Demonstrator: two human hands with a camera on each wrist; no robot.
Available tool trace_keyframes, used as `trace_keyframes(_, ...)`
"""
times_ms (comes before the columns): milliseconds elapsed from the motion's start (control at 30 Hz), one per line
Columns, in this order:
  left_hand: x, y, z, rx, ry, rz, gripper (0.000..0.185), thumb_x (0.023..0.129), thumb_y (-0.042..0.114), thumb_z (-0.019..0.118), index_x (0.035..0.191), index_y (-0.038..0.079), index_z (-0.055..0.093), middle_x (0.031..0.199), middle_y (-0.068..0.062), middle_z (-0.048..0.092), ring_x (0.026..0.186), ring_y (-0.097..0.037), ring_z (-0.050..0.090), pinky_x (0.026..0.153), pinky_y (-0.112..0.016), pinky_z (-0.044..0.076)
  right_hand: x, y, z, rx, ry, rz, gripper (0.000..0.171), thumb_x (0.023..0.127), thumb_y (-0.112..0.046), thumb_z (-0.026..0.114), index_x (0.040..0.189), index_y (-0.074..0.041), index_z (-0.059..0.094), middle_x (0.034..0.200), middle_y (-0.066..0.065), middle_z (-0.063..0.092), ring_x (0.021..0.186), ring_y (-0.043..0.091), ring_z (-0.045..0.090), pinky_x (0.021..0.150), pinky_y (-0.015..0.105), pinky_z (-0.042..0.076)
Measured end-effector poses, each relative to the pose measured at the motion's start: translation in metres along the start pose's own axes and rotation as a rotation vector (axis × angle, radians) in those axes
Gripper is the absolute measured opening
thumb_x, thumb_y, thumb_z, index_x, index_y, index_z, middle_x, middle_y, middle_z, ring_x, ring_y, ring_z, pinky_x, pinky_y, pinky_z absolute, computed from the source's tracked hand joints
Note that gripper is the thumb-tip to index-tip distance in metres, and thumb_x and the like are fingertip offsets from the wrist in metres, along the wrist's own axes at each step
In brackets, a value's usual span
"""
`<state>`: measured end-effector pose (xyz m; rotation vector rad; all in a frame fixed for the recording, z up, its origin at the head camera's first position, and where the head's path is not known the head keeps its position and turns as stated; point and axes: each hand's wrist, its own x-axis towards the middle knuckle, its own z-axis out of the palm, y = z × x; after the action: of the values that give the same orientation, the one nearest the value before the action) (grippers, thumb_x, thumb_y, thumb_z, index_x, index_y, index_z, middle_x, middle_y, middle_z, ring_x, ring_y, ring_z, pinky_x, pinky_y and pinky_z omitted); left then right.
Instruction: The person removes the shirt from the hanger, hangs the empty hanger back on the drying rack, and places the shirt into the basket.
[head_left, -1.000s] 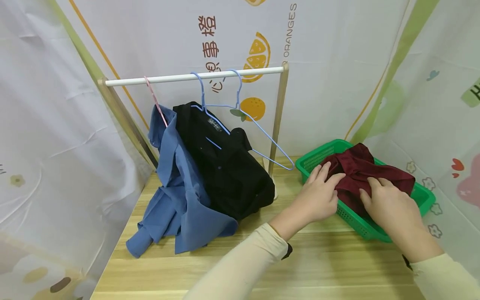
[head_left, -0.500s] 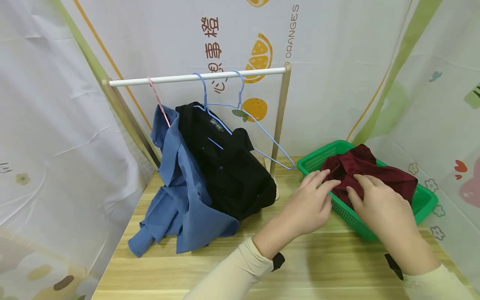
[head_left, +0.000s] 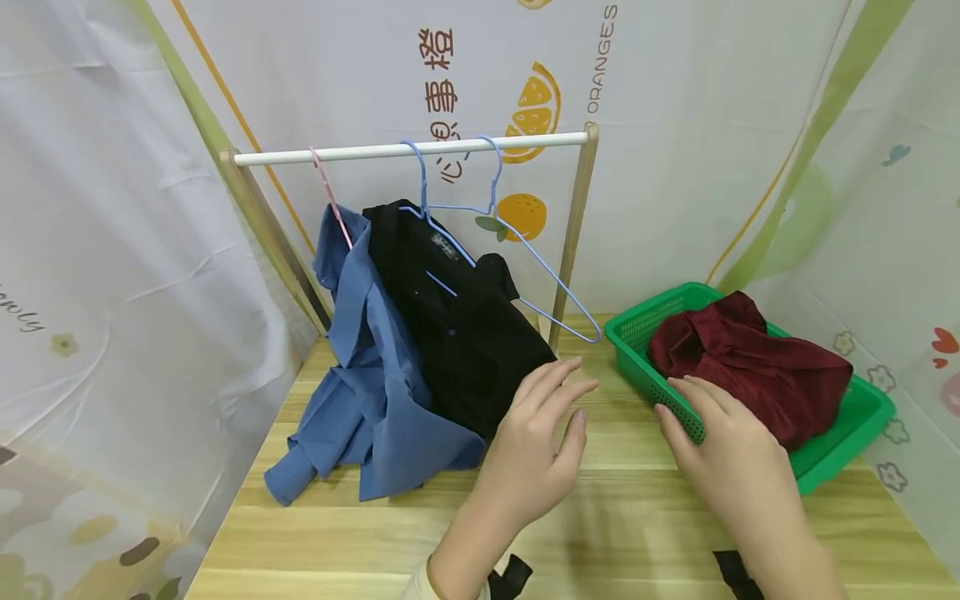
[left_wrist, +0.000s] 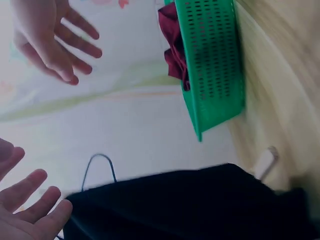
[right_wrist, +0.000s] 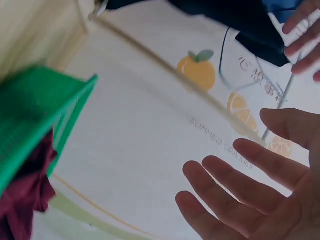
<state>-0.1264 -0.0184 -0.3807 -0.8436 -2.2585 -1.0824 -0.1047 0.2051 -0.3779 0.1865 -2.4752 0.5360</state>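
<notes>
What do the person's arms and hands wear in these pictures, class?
The left hand and right hand are bare: no gloves, and no rings that can be seen. A cream sleeve edge shows at the left wrist, and a black strap sits at each wrist.

Up past both open hands, the white backdrop [head_left: 675, 125] behind the clothes rail reads "ORANGES" running vertically, beside orange Chinese characters of which "事" and "橙" are legible. The left curtain [head_left: 90, 250] shows "...owly". The right wrist view catches "SUMMER ORANGES" on that backdrop
</notes>
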Motion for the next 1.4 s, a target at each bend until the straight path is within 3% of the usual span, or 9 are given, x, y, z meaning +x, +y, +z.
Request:
trace_keyframes(133, -0.028, -0.006, -0.005, -0.026, 0.11, 0.071, 0.027, 0.103, 0.004, 0.063, 0.127, 0.009, 0.073, 0.146, -0.008, 0.067, 0.139, -0.027, 0.061, 0.113, -0.042, 0.055, -0.012, -0.012, 0.014, 0.024, 0.006, -0.058, 0.04, 0.087, -0.014, 0.086, 0.124, -0.003, 0.076, 0.127, 0.02, 0.075, 0.112, 0.042, 0.075, 0.08, 0.062, 0.062)
trace_keyframes(267, -0.049, -0.011, -0.011, -0.023, 0.209, 0.165, 0.027, 0.102, 0.0, 0.062, 0.124, 0.009, 0.074, 0.138, -0.011, 0.071, 0.129, -0.029, 0.066, 0.112, -0.037, 0.055, -0.02, -0.024, 0.025, 0.024, -0.055, -0.095, 0.04, 0.086, -0.017, 0.087, 0.124, -0.006, 0.077, 0.128, 0.015, 0.076, 0.112, 0.038, 0.076, 0.073, 0.055, 0.063)
trace_keyframes(433, -0.072, -0.021, -0.025, -0.027, 0.261, 0.121, 0.032, 0.098, -0.008, 0.065, 0.123, 0.01, 0.074, 0.132, -0.013, 0.073, 0.125, -0.029, 0.066, 0.115, -0.023, 0.048, -0.021, -0.035, 0.029, 0.019, -0.094, -0.143, 0.04, 0.087, -0.02, 0.087, 0.124, -0.009, 0.077, 0.127, 0.01, 0.076, 0.111, 0.032, 0.076, 0.076, 0.051, 0.064)
trace_keyframes(600, -0.086, -0.032, -0.047, -0.033, 0.303, 0.085, 0.041, 0.09, -0.016, 0.067, 0.121, 0.01, 0.076, 0.128, -0.015, 0.074, 0.123, -0.028, 0.066, 0.113, -0.019, 0.048, -0.019, -0.039, 0.031, 0.016, -0.117, -0.187, 0.04, 0.088, -0.021, 0.086, 0.125, -0.01, 0.077, 0.127, 0.009, 0.076, 0.111, 0.028, 0.076, 0.081, 0.048, 0.064)
trace_keyframes(900, -0.071, -0.046, -0.102, 0.001, 0.359, 0.119, 0.031, 0.094, -0.012, 0.065, 0.118, 0.004, 0.077, 0.125, -0.019, 0.075, 0.123, -0.026, 0.067, 0.11, -0.019, 0.05, -0.007, -0.038, 0.033, 0.0, -0.135, -0.234, 0.039, 0.089, -0.023, 0.085, 0.125, -0.009, 0.077, 0.124, 0.01, 0.077, 0.11, 0.028, 0.077, 0.077, 0.047, 0.065)
trace_keyframes(1133, -0.055, -0.05, -0.126, 0.088, 0.361, 0.128, 0.028, 0.092, -0.01, 0.065, 0.115, 0.002, 0.078, 0.126, -0.018, 0.075, 0.123, -0.029, 0.066, 0.113, -0.019, 0.047, 0.004, -0.044, 0.03, 0.004, -0.171, -0.227, 0.042, 0.092, -0.025, 0.083, 0.13, -0.009, 0.074, 0.128, 0.011, 0.076, 0.115, 0.03, 0.075, 0.081, 0.049, 0.065)
trace_keyframes(1400, -0.028, -0.063, -0.155, 0.222, 0.339, 0.128, 0.026, 0.091, -0.005, 0.065, 0.113, -0.001, 0.078, 0.131, -0.018, 0.074, 0.122, -0.039, 0.064, 0.115, -0.015, 0.041, 0.021, -0.053, 0.027, 0.021, -0.178, -0.245, 0.043, 0.094, -0.024, 0.081, 0.132, -0.006, 0.072, 0.13, 0.012, 0.075, 0.114, 0.03, 0.075, 0.074, 0.048, 0.065)
